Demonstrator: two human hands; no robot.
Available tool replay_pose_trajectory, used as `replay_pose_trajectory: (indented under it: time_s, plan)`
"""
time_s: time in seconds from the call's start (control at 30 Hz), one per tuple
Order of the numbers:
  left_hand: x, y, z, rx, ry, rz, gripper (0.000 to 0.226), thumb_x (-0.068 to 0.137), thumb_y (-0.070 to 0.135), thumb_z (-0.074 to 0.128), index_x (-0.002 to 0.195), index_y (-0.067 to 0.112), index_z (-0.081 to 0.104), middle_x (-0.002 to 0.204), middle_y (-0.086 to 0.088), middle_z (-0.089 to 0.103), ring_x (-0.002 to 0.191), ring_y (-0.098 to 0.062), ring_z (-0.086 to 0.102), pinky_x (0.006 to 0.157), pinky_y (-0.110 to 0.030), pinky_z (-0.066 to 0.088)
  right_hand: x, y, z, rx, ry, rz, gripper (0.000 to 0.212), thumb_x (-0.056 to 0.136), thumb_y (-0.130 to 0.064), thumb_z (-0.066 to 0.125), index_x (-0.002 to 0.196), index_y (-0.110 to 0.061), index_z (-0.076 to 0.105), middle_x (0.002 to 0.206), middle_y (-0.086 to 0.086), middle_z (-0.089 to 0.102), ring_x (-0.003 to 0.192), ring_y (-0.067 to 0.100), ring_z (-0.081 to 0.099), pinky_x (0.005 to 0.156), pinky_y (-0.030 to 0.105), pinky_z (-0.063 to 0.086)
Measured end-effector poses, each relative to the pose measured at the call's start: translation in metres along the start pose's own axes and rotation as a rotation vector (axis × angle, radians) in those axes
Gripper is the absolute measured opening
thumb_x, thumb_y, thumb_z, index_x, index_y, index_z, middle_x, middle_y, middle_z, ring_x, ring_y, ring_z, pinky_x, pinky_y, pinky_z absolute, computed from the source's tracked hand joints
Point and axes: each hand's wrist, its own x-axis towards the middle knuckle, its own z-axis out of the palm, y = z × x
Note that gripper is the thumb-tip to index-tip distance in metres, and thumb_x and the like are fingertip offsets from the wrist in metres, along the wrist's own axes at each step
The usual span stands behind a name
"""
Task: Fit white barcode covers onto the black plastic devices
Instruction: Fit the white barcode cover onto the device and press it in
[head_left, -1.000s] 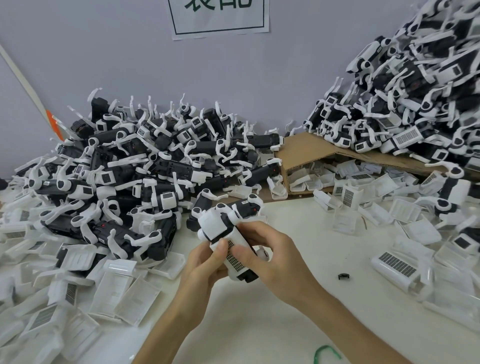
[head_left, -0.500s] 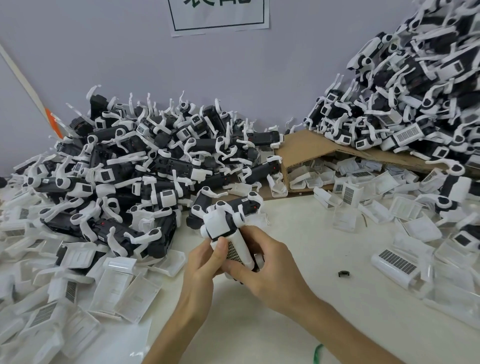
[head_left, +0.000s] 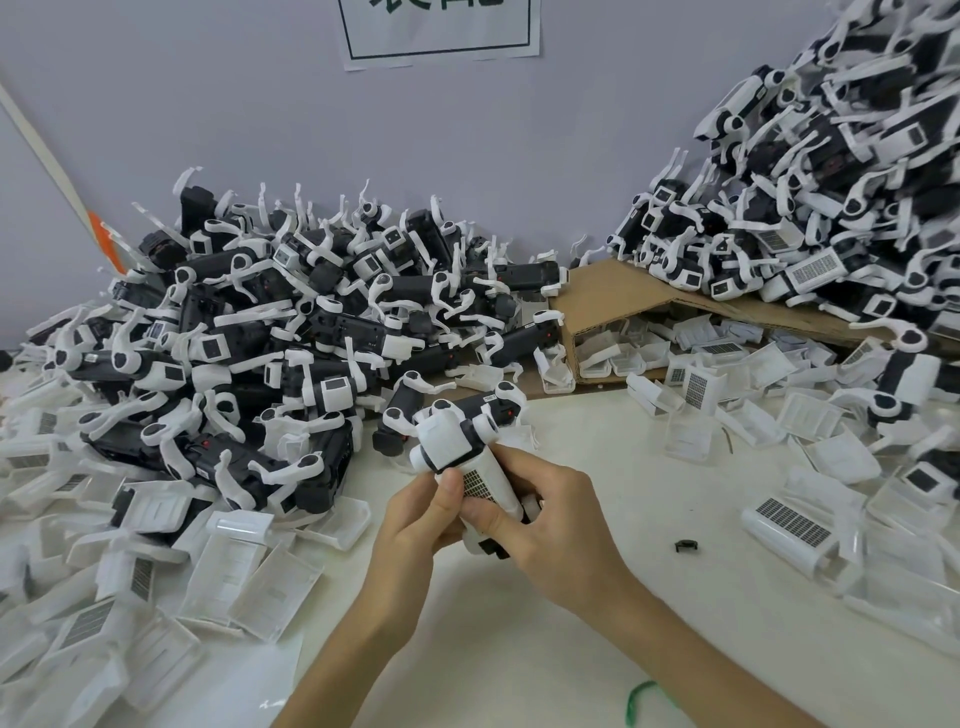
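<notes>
One black plastic device (head_left: 452, 441) with white joints is held above the table's middle by both hands. A white barcode cover (head_left: 485, 486) sits over its lower body, its barcode patch facing me. My left hand (head_left: 415, 525) grips the device from the left, thumb pressed beside the barcode. My right hand (head_left: 550, 525) wraps the cover and the device's lower end from the right. The bottom of the device is hidden by my fingers.
A heap of black devices (head_left: 291, 332) fills the left back. A taller heap (head_left: 831, 197) rises at the right on a cardboard box (head_left: 613, 296). Loose white covers (head_left: 249, 571) lie at the left and covers (head_left: 789, 525) at the right. A small black clip (head_left: 685, 545) lies on the white table (head_left: 519, 649).
Both hands have shifted slightly with the device, which now stands a little more upright. My grip on the cover has tightened around its lower end.
</notes>
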Motion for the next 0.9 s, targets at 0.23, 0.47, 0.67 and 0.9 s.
replay_pose_trajectory:
  time_s: [0.23,0.47,0.67,0.9]
  plan:
    - [-0.003,0.006,0.000,-0.071,-0.090,-0.018,0.049,0.096,0.048,0.052,0.107,0.004,0.069,0.104,-0.023,0.070,0.097,-0.032,0.066,0.084,-0.034,0.054,0.001,-0.004,-0.001,-0.145,0.052,-0.089,0.027,0.080,-0.049,0.077,0.104,-0.039,0.069,0.070,-0.017,0.068,0.061,0.014,0.064,0.059,0.029,0.056]
    - [-0.002,0.006,-0.001,-0.226,-0.101,-0.045,0.050,0.094,0.045,0.056,0.118,0.002,0.066,0.114,-0.027,0.067,0.115,-0.039,0.063,0.092,-0.039,0.054,0.006,-0.013,-0.003,-0.226,-0.097,-0.185,0.022,0.089,-0.031,0.073,0.109,-0.030,0.064,0.084,-0.016,0.066,0.078,0.013,0.064,0.078,0.034,0.051]
    - [-0.003,0.010,-0.001,-0.323,-0.128,-0.068,0.061,0.095,0.050,0.058,0.122,-0.005,0.062,0.122,-0.031,0.063,0.120,-0.043,0.060,0.095,-0.039,0.053,0.001,-0.017,0.004,-0.333,0.018,-0.199,0.036,0.086,-0.046,0.067,0.120,-0.042,0.054,0.101,-0.029,0.065,0.098,-0.011,0.057,0.106,0.017,0.027]
    - [-0.004,0.013,0.000,-0.237,-0.105,-0.084,0.060,0.084,0.062,0.068,0.106,0.006,0.070,0.102,-0.020,0.069,0.097,-0.035,0.065,0.078,-0.038,0.051,0.000,-0.013,0.002,-0.355,-0.041,-0.190,0.028,0.087,-0.036,0.068,0.113,-0.031,0.063,0.079,-0.013,0.067,0.078,0.009,0.061,0.075,0.022,0.049]
